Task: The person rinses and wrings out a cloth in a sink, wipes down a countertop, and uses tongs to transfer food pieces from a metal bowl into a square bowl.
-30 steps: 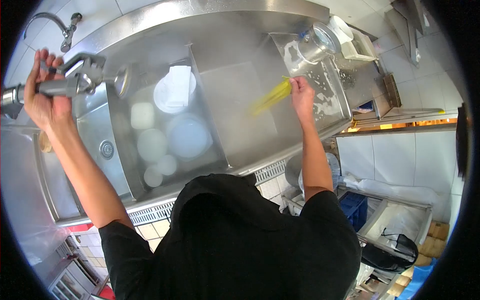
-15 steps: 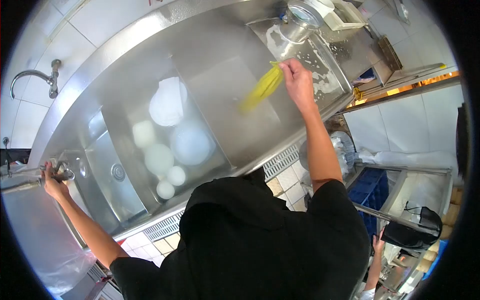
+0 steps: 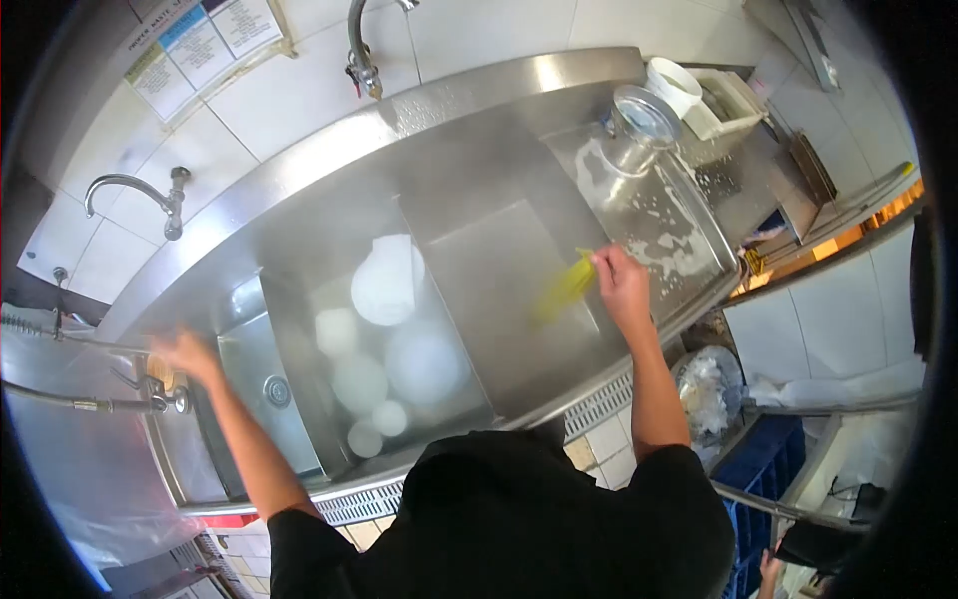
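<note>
My right hand pinches one end of a yellow-green cloth or pad, which hangs blurred over the middle sink basin. Far to the left, my left hand is smeared by motion beside the spray hose fittings; its fingers are unclear. The spray head hangs just below that hand. White and pale blue dishes lie under cloudy water in the basin between my arms, among them a large bluish one and a white one with a flat white piece.
A metal pot stands on the foamy right drainboard, near a white bucket and a white tub. Two taps are on the tiled wall. Blue crates stand at lower right, where part of another person's hand shows.
The view has shifted. My left hand has come off the spray handle it held, and the spray head now hangs by the left basin. My right hand still holds the yellow-green cloth.
</note>
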Demonstrator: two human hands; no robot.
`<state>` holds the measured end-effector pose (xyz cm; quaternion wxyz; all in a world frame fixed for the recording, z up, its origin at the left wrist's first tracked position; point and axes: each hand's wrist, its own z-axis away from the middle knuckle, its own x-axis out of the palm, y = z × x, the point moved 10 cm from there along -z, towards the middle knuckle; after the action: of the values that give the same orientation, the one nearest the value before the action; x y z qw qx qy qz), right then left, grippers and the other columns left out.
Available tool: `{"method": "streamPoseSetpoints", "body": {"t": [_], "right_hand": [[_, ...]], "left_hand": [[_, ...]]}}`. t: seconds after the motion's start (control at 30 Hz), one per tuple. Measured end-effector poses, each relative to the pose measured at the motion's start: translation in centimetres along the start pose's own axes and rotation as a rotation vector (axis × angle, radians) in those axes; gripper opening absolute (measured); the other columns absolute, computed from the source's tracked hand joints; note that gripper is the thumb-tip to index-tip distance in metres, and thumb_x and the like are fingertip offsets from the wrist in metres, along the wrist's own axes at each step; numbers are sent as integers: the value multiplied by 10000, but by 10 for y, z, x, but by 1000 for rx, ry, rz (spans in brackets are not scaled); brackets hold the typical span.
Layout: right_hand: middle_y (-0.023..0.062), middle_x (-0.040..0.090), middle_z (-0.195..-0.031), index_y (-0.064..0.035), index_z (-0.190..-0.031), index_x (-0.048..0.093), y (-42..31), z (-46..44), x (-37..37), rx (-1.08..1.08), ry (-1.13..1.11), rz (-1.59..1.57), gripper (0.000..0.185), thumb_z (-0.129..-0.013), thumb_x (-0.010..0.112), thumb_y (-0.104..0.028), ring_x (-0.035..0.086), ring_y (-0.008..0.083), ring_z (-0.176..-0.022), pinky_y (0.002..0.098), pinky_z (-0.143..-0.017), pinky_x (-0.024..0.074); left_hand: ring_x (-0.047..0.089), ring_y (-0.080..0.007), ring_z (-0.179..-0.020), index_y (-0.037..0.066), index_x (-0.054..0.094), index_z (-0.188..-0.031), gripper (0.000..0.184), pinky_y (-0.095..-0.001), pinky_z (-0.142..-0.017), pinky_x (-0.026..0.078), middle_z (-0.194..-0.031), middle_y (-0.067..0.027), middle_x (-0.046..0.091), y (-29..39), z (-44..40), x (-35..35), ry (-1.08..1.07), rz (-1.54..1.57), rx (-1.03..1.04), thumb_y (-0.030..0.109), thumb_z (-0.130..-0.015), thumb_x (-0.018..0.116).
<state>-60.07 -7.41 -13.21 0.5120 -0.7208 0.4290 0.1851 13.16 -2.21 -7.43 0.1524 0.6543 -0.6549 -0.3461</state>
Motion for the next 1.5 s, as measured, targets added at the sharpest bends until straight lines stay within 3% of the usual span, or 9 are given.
{"method": "streamPoseSetpoints", "body": {"t": [0.2, 0.27, 0.47, 0.6, 0.73, 0.9, 1.13, 1.3, 1.5], "right_hand": [[151, 595, -652, -38, -825, 609, 12, -1, -3, 84, 1, -141, 117, -871, 633, -142, 579, 338, -611, 397, -574, 461], [146, 591, -659, -26, -823, 603, 21, 0, -7, 157, 0, -184, 105, -865, 635, -117, 579, 327, -618, 373, -577, 458], [138, 604, -735, -14, -814, 600, 32, -2, -27, 118, 38, -166, 89, -849, 641, -84, 593, 313, -658, 360, -592, 461], [129, 606, -749, -28, -799, 596, 34, -8, -29, 2, 68, -85, 76, -821, 655, -69, 577, 311, -662, 377, -637, 448], [119, 581, -737, -41, -793, 584, 29, -18, -19, -82, 61, -12, 85, -801, 666, -60, 554, 315, -671, 392, -707, 418], [125, 552, -786, -35, -815, 574, 23, -40, 3, -91, 98, -108, 90, -813, 660, -63, 558, 316, -732, 398, -721, 417], [154, 558, -810, 4, -810, 556, 48, -70, 75, 28, 146, -326, 120, -831, 640, -79, 560, 334, -753, 399, -685, 460], [169, 562, -775, 17, -770, 558, 55, -93, 139, -80, 158, -272, 190, -828, 645, -142, 555, 357, -743, 431, -688, 445], [177, 594, -725, 17, -770, 594, 78, -114, 200, 231, 12, -430, 249, -832, 640, -220, 576, 348, -736, 421, -693, 451]], "left_hand": [[491, -304, -1235, -31, 477, -1330, 609, -374, -1051, 352, -1363, -204, 488, 169, 136, 268, -1022, 445, -198, 308, -853, 645], [485, -299, -1237, -4, 400, -1390, 635, -372, -1015, 398, -1355, -176, 496, 182, 163, 346, -1211, 546, -439, 244, -855, 634], [521, -288, -1177, -26, 262, -1438, 744, -388, -998, 392, -1365, -193, 467, 199, 163, 484, -1142, 471, -354, 54, -811, 654], [536, -257, -1140, 4, 310, -1407, 704, -364, -983, 387, -1242, -159, 543, 229, 170, 485, -1135, 571, -439, 5, -789, 646], [530, -144, -792, 39, 516, -1139, 398, -291, -709, 425, -925, -53, 564, 223, 164, 475, -1133, 539, -279, 84, -776, 673], [539, -129, -969, 64, 504, -1263, 466, -310, -810, 415, -1072, -27, 578, 213, 190, 425, -1000, 598, -477, 154, -831, 654], [608, -159, -877, 26, 589, -1132, 258, -305, -735, 521, -1054, -61, 625, 309, 387, 362, -1446, 1126, -1203, 126, -896, 619], [600, -149, -713, 19, 624, -1003, 187, -286, -654, 518, -903, -56, 648, 323, 430, 370, -1496, 1140, -1219, 139, -866, 670], [505, -103, -540, 60, 644, -674, 317, -252, -499, 354, -623, -29, 588, 272, 337, 369, -1323, 650, -807, 329, -813, 737]]}}
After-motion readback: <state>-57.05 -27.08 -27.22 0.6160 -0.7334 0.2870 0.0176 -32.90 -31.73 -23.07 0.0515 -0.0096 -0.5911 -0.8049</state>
